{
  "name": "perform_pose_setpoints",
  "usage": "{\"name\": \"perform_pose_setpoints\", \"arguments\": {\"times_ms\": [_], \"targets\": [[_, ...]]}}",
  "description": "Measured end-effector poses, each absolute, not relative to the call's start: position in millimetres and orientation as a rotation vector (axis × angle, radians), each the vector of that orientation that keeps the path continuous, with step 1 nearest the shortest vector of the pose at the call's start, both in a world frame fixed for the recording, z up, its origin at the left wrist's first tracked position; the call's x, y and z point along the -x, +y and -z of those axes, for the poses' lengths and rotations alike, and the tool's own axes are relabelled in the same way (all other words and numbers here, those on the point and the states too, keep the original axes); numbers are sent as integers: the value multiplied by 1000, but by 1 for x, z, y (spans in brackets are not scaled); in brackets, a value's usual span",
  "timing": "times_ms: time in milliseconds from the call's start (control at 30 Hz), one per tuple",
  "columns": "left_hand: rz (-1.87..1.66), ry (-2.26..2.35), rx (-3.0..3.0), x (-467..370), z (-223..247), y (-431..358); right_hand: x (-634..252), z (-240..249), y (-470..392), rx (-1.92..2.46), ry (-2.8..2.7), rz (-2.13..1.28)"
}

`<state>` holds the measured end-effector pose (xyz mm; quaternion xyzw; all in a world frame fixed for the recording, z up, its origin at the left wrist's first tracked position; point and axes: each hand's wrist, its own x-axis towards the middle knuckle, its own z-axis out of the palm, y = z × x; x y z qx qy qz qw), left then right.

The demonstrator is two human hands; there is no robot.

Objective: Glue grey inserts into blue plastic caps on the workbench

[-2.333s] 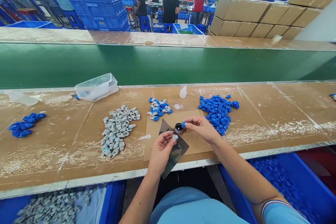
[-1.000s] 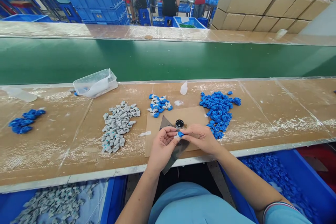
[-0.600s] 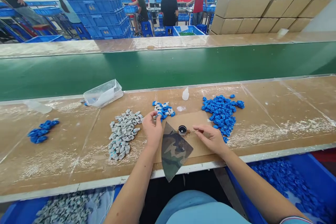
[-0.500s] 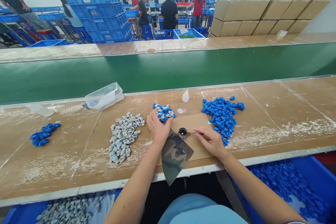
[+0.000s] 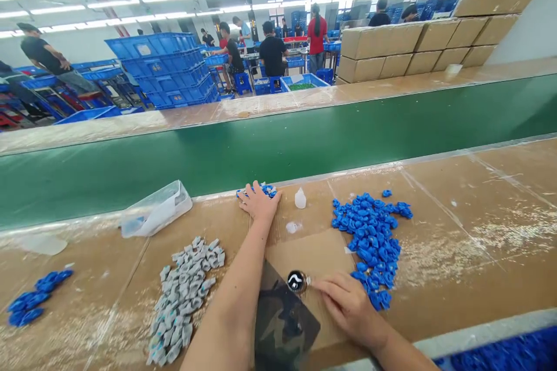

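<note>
Grip, left hand [image 5: 260, 204]: open, fingers spread wide over the mixed pile; whether anything was under the palm, couldn't tell.
Grip, right hand [image 5: 347, 303]: fingers partly curled, forefinger reaching to the pot's side; contact or a held bit, couldn't tell.
Mixed pile [image 5: 270, 191]: blue and pale bits, partly hidden by the left hand, near the green belt [image 5: 235, 156].
Pot [image 5: 296, 282]: round, dark inside, shiny, at the camo sheet [image 5: 284, 327], just beside the right fingertips.
Blue pile [image 5: 369, 225]: small ring-like bits, right of the card [image 5: 329, 250].
Grey pile [image 5: 186, 295]: small, blocky, hollow-looking bits, left of the camo sheet.
Weight: bits looked very light, likely easy to scatter.
Feel: blue bits looked rubbery, grey bits maybe stiffer; neither looked fragile.
Slip: shiny pot rim probably slick; tipping was a risk if nudged.
Hold, bits: thumb and forefinger across the outer sides, light pinch.
Hold, pot: low on the outer wall, kept level.
</note>
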<state>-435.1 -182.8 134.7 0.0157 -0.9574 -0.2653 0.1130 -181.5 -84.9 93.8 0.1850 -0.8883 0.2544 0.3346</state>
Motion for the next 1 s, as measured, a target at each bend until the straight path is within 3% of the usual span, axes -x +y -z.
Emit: {"name": "perform_pose_setpoints", "arguments": {"times_ms": [267,467,800,1000], "targets": [[915,-2585,59,530,-152,-149,197,-84,-80,-610,-2158,-749],[1029,-2443,80,536,-159,-150,198,-84,-80,-580,-2134,-781],[1319,-2375,231,419,-123,-246,179,-99,-89,-474,-2150,-750],[1858,-2210,115,303,-85,-286,182,-104,-87,-354,-2024,-694]]}}
